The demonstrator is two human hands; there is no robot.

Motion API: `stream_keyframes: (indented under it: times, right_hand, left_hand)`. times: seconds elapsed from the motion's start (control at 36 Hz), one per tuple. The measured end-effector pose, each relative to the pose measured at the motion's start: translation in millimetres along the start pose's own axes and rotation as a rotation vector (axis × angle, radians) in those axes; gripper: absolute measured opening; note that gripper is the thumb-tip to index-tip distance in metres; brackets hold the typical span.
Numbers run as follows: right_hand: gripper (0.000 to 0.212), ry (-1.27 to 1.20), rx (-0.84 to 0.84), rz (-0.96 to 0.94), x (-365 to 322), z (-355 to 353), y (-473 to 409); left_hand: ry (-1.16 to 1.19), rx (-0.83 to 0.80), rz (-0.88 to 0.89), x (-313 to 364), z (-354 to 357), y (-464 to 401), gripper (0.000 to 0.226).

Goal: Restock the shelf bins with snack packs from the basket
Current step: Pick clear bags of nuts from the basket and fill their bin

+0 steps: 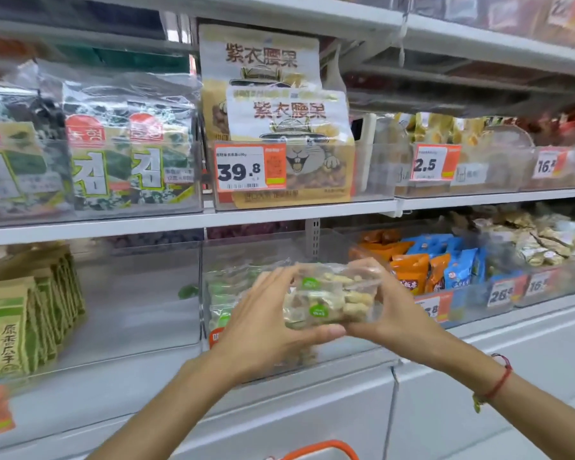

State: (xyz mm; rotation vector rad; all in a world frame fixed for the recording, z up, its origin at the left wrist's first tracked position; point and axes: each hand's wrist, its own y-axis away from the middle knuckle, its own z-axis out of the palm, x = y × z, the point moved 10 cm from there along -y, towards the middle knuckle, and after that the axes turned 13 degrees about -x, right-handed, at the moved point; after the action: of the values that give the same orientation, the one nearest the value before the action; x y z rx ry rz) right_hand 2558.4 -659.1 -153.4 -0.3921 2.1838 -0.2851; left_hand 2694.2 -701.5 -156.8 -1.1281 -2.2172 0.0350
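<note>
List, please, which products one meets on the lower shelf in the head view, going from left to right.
Green-and-tan seed bags → clear peanut packs held in both hands → orange packs → blue packs → pale wrapped snacks.

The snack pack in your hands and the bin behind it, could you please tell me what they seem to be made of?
Snack pack: seemingly thin clear plastic film, glossy; the nuts show through and it crinkles under both hands' grip (left hand, right hand).
Bin: probably rigid clear plastic, smooth; packs inside show through its straight walls.
</note>
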Motion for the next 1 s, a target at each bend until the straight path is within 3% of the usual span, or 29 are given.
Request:
stream_keyframes:
  times: [0.08,0.17,0.25,0.33,0.5,0.61,0.69,0.78,0.92,1.0]
  right_hand:
    - [0.067,0.096,0.161,-0.046,4.8,-33.1,-7.0]
    - [0.069,0.346,0.273,-0.02,12.9,-53.2,-17.0]
    - [0.07,0.617,0.251,0.016,27.6,-47.4,-37.7]
    - [0.075,0.747,0.189,0.067,53.9,-35.4,-64.8]
    - [0.05,0.682,0.096,0.258,107.9,-32.6,-115.7]
    - [0.062,0.624,0.011,0.311,132.2,-28.8,-149.3]
    - [0.079,0.521,-0.119,0.394,152.3,-17.1,-170.7]
    - [0.078,0.445,-0.215,0.424,165.7,-7.8,-185.7]
    - [0.077,0.57,-0.243,0.491,192.3,-6.6,-199.5]
    - [0.073,0.588,-0.204,0.482,201.2,-3.2,-205.8]
  left_hand:
    - [-0.067,0.009,-0.007,-10.9,-9.6,-22.4,0.072]
    - [-0.129,0.068,-0.12,-40.4,-22.2,-41.6,0.057]
    - [-0.376,0.052,-0.266,-73.5,-26.2,-66.6,0.04]
    - [-0.458,-0.085,-0.363,-104.3,-12.8,-96.6,0.043]
    - [-0.459,-0.294,-0.383,-129.4,21.5,-143.5,0.047]
    - [-0.558,-0.344,-0.415,-151.7,31.4,-153.4,0.046]
    - [-0.525,-0.33,-0.404,-168.4,32.8,-153.8,0.047]
    - [-0.515,-0.275,-0.376,-180.6,31.3,-153.5,0.048]
    - [-0.516,-0.263,-0.377,-186.4,33.0,-152.7,0.056]
    - [-0.481,-0.227,-0.393,-173.6,26.1,-151.1,0.045]
